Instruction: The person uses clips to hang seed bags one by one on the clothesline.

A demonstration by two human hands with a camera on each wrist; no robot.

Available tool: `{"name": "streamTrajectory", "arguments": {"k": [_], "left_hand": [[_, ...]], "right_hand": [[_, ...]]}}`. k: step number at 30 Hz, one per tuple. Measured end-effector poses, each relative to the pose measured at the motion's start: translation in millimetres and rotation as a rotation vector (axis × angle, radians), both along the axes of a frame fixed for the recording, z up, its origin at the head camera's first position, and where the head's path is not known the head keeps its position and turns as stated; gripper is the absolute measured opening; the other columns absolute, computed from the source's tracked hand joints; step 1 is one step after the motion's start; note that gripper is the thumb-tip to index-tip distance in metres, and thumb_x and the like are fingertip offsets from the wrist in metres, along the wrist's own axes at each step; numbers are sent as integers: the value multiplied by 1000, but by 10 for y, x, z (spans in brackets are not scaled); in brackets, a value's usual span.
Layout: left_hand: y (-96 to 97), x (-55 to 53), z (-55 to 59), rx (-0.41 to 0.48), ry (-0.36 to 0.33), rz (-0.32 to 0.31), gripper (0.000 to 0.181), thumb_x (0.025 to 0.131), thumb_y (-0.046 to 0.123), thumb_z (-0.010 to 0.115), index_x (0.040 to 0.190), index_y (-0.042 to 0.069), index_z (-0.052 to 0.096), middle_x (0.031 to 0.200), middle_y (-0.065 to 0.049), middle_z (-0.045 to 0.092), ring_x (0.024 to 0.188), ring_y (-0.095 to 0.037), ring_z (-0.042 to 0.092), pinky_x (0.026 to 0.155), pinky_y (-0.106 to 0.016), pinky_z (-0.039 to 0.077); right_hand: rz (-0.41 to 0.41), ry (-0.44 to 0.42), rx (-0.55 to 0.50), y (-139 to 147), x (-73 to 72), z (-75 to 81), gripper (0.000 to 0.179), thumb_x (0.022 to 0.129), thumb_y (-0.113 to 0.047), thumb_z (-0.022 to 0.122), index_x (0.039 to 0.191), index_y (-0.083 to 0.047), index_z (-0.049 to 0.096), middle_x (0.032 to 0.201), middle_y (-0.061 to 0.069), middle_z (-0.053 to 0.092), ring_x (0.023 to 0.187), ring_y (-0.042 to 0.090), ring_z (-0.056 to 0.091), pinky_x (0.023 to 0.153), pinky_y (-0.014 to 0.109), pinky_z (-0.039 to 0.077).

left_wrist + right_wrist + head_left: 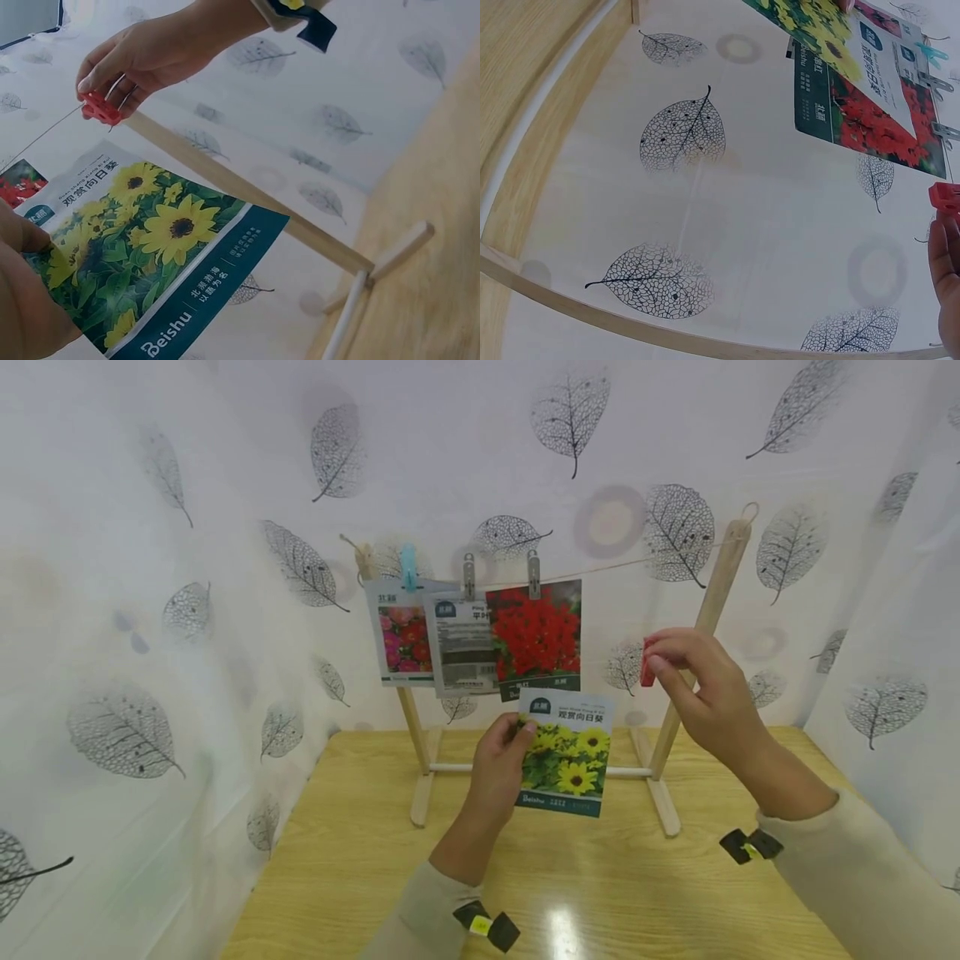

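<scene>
My left hand (497,768) pinches the left edge of a seed packet (564,756) with yellow sunflowers, held upright in front of the rack. To the right, my right hand (701,693) holds a red clothespin (648,662) between thumb and fingers, apart from the packet. A thin string (637,564) runs between the wooden posts. From it hang a pink-and-red flower packet (405,643) under a blue clothespin (408,568), a text-covered packet (461,639) under a metal clip (468,578), and a red flower packet (542,631) under another metal clip (534,575).
The wooden rack's right post (722,577) rises just behind my right hand. Its feet (663,807) stand on a wood-grain table (360,860), joined by a white crossbar (626,772). A leaf-patterned curtain (465,435) surrounds the back and sides.
</scene>
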State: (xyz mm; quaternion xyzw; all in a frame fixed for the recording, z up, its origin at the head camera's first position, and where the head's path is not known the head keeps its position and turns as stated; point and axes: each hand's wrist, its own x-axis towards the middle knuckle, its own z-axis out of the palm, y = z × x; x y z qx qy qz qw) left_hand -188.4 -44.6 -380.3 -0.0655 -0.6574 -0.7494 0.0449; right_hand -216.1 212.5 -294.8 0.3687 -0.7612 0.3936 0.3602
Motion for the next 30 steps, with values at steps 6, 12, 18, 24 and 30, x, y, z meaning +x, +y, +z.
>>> {"name": "streamTrajectory", "arguments": {"k": [6, 12, 18, 24, 30], "left_hand": [[42, -19, 40, 17, -12, -10, 25, 103, 25, 59, 120, 7, 64, 112, -7, 66, 96, -14, 60, 86, -28, 51], [68, -60, 54, 32, 4, -3, 23, 104, 24, 58, 117, 6, 63, 104, -2, 60, 94, -15, 55, 85, -28, 48], [78, -101, 59, 24, 22, 36, 18, 103, 20, 58, 111, 4, 61, 95, 1, 53, 90, -15, 48, 82, -29, 44], [95, -116, 81, 42, 40, 48, 18, 103, 21, 58, 108, 3, 60, 93, 0, 51, 88, -15, 47, 81, -29, 43], [128, -140, 121, 35, 38, 40, 19, 103, 24, 58, 108, 6, 60, 97, 0, 54, 91, -15, 49, 82, -28, 45]], "right_hand": [[-14, 11, -38, -40, 11, 73, 14, 92, 15, 58, 104, 9, 60, 106, 17, 62, 104, 7, 57, 90, 12, 44], [-52, 32, -46, -35, -8, 133, 16, 91, 15, 59, 105, 9, 62, 107, 19, 62, 112, 0, 55, 98, 13, 41], [-33, 59, -34, -1, -75, 186, 11, 94, 8, 60, 105, 8, 63, 106, 17, 63, 114, 3, 56, 101, 14, 43], [-16, 101, -43, 8, -110, 278, 12, 98, 0, 59, 105, 8, 63, 100, 15, 64, 109, 5, 58, 100, 18, 43], [-44, 98, -50, 12, -131, 371, 14, 99, -3, 59, 107, 8, 63, 98, 14, 65, 108, 4, 57, 99, 18, 42]]}}
